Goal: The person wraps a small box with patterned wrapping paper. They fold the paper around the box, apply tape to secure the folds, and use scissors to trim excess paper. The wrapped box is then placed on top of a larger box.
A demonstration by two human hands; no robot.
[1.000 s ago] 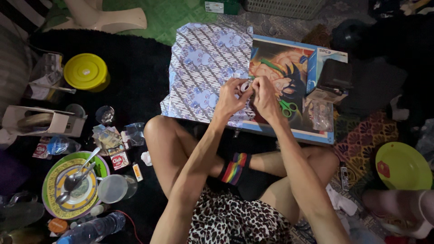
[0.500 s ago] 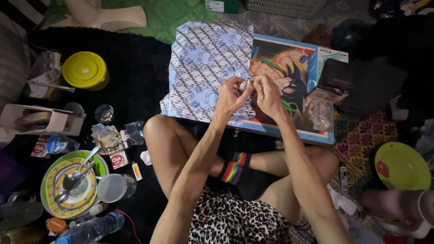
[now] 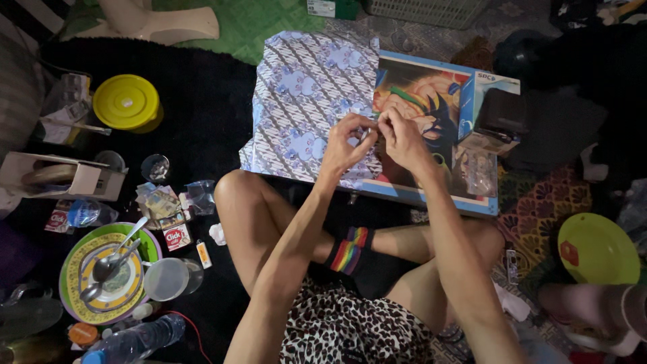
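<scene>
Tape roll point(image 3: 366, 133) pinched between left hand point(image 3: 344, 145) and right hand point(image 3: 403, 138), above patterned wrapping paper point(image 3: 303, 94)

Your left hand point(image 3: 345, 143) and right hand point(image 3: 402, 138) meet in front of you, fingertips pinched together, forearms stretched forward over your crossed legs.

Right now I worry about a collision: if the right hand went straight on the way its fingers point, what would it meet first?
Probably the left hand: the right hand points toward it, fingertips nearly touching around something small.
</scene>
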